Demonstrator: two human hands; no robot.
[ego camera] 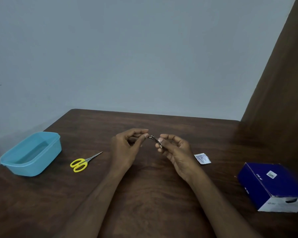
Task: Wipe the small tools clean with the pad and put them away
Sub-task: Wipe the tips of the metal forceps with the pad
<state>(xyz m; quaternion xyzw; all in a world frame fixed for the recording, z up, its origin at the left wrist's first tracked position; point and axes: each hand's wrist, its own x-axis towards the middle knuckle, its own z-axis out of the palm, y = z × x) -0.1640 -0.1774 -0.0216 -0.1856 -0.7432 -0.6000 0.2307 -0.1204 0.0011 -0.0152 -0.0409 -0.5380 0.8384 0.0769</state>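
Above the tabletop [144, 194], both hands pinch a small metal nail clipper [155, 140], left hand [126, 148] at its tip, right hand [175, 152] along its body. No pad touches it; the sealed pad sachet [202, 158] lies just right of the hands. The clipper could slip.

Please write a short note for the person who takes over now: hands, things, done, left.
Both hands hold the small metal nail clipper above the brown wooden table: left hand pinches its far end, right hand grips its body.
Yellow-handled scissors lie beside the light blue plastic container.
White pad sachet looks unopened.
Done: nothing visible. Left: wipe both tools, store them.
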